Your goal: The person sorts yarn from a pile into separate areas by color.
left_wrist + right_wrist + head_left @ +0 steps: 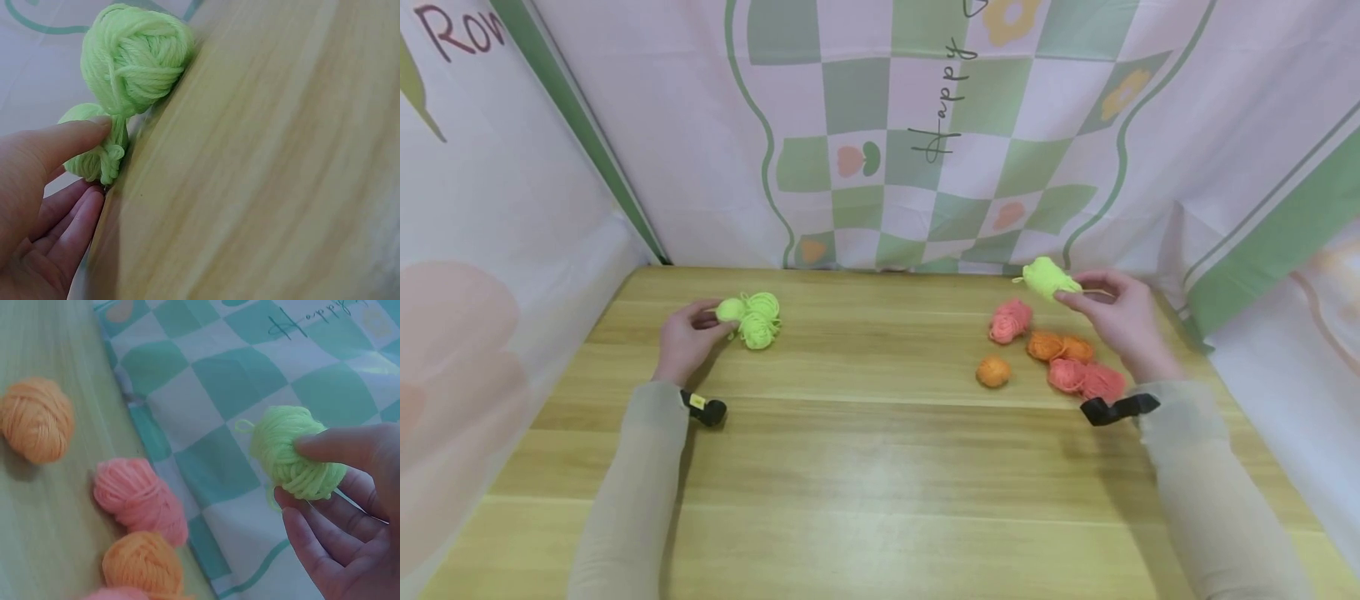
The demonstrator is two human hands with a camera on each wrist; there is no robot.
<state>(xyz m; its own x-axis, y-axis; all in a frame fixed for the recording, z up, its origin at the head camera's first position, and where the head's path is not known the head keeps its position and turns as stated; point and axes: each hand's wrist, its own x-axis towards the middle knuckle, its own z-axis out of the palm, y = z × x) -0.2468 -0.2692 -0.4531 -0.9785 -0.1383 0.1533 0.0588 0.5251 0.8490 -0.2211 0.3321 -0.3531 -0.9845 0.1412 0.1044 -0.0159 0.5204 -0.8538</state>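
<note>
At the table's left, my left hand [688, 337] pinches a small yellow-green yarn ball [731, 310] between thumb and fingers. Right beside it, more yellow-green yarn balls [759, 331] sit in a cluster; the left wrist view shows a large wound ball [134, 59] just beyond the thumb tip. On the right side, my right hand [1120, 321] holds another yellow-green yarn ball [1047, 277] up over the far part of the table. Its thumb presses on top of that ball [289, 450] with fingers underneath, and a loose loop of yarn sticks out.
Below the right hand lie a pink yarn ball [1011, 321], a lone orange ball [993, 372], a pair of orange balls [1047, 345] and pink yarn [1101, 382]. A checked cloth curtain [917, 200] hangs along the back edge of the wooden table [865, 467].
</note>
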